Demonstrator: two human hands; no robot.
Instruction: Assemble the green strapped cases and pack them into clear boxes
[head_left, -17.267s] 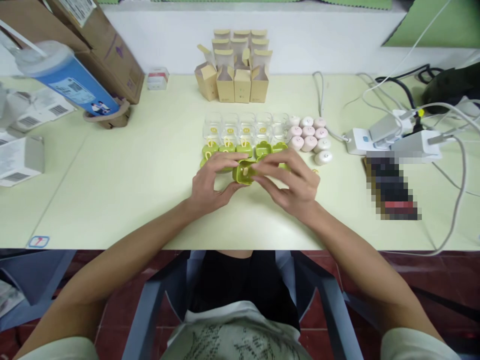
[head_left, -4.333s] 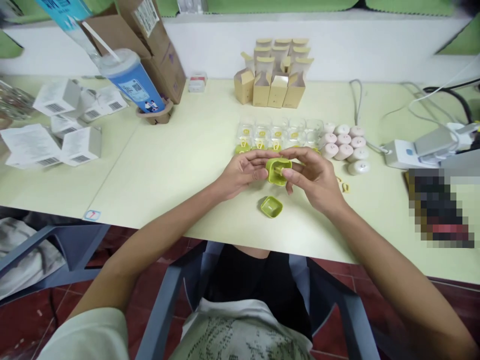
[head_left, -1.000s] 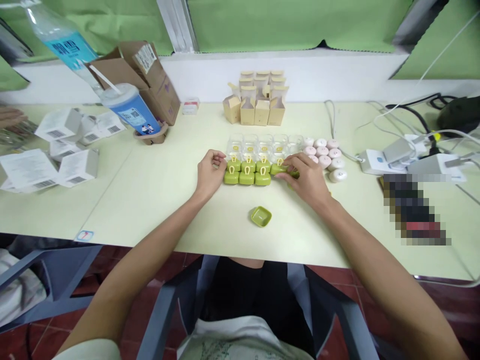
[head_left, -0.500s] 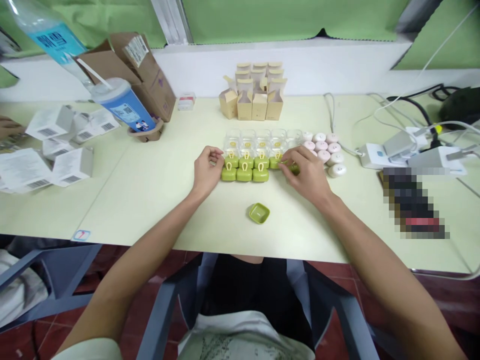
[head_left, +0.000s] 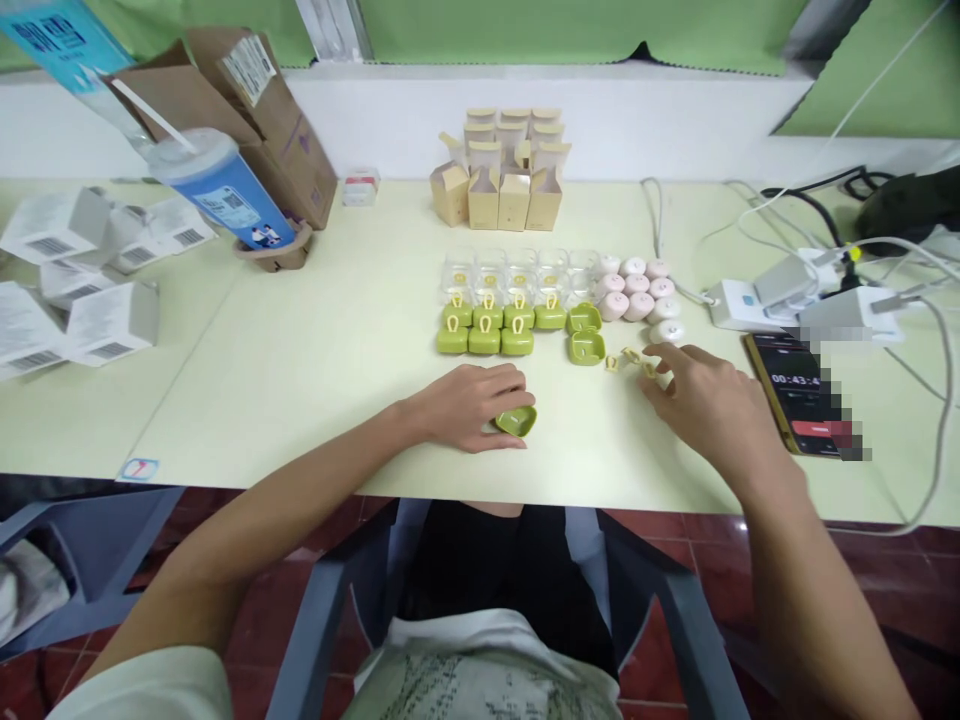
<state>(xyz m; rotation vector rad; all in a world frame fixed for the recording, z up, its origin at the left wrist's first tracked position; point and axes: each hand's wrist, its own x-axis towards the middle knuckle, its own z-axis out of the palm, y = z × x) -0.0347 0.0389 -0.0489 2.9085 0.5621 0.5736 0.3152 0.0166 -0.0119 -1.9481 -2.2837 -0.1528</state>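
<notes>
My left hand (head_left: 471,405) lies on the table with its fingers curled round a loose green case half (head_left: 517,421) near the front edge. My right hand (head_left: 703,402) reaches to the small yellow clips (head_left: 631,361) on the table, its fingertips pinching at one of them. Behind them stand rows of green cases (head_left: 486,328) with yellow loops, plus two open green cases (head_left: 585,335). Clear plastic boxes (head_left: 517,270) line up behind those, with pink-white round caps (head_left: 637,290) to their right.
Tan cartons (head_left: 499,170) stand at the back. A blue cup (head_left: 221,195) and brown cardboard boxes (head_left: 247,100) sit at back left, white barcode boxes (head_left: 71,280) at far left. A phone (head_left: 802,395), white adapters (head_left: 780,295) and cables lie at right.
Both hands left the rows of green cases. The left came back to the loose green half near the front; the right moved right to the yellow clips.
</notes>
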